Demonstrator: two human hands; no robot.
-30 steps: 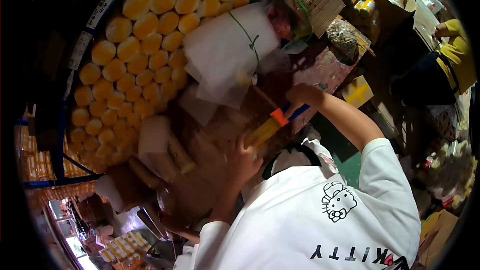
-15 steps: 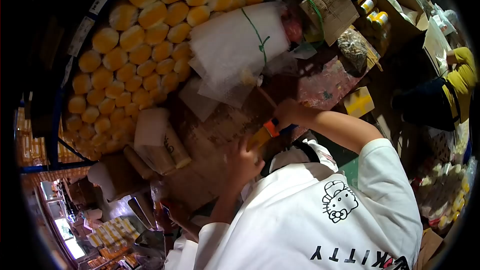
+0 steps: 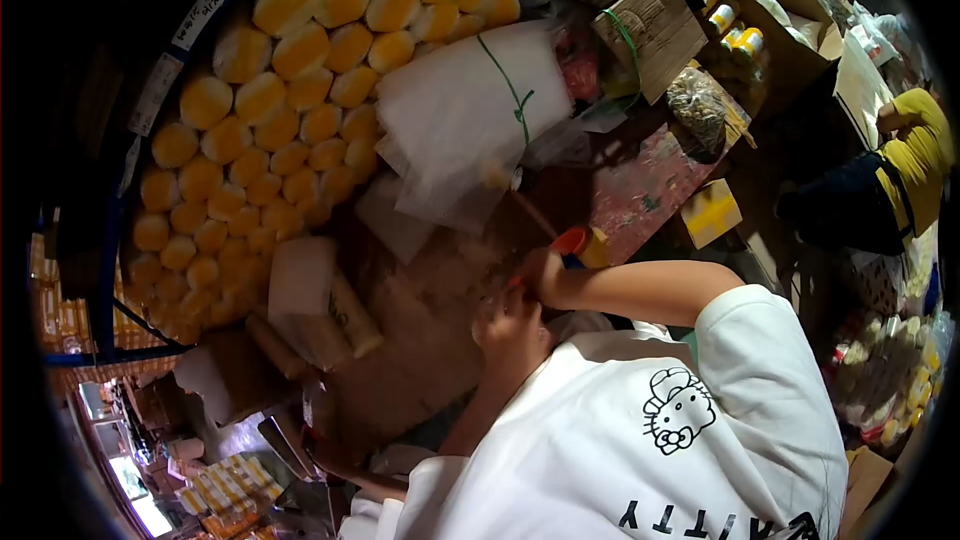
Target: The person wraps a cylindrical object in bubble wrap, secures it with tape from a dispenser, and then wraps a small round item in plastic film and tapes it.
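Observation:
My left hand (image 3: 510, 335) and my right hand (image 3: 543, 275) meet over the brown work surface (image 3: 420, 330), close to my white shirt. The fingers of both are bent inward and closed. A small orange bit (image 3: 516, 282) shows between them; the rest of what they hold is hidden. Just beyond my right hand sits an orange-red ring-like thing (image 3: 570, 241), with a yellow piece (image 3: 596, 250) and something blue beside it. Ahead lies a stack of translucent plastic sheets (image 3: 470, 90) with a green string across it.
Many yellow-banded white bundles (image 3: 290, 110) are piled at the left. A paper-wrapped roll (image 3: 325, 290) lies nearer. Cardboard (image 3: 650, 35), a filled clear bag (image 3: 698, 105) and a yellow-taped box (image 3: 711, 213) are at the right. One person in yellow (image 3: 915, 170) is there; another person's arm (image 3: 350, 465) is lower left.
My hands have come together; the yellow piece formerly between them is no longer visible there. The orange-red ring-like thing and yellow piece now show beyond my right hand.

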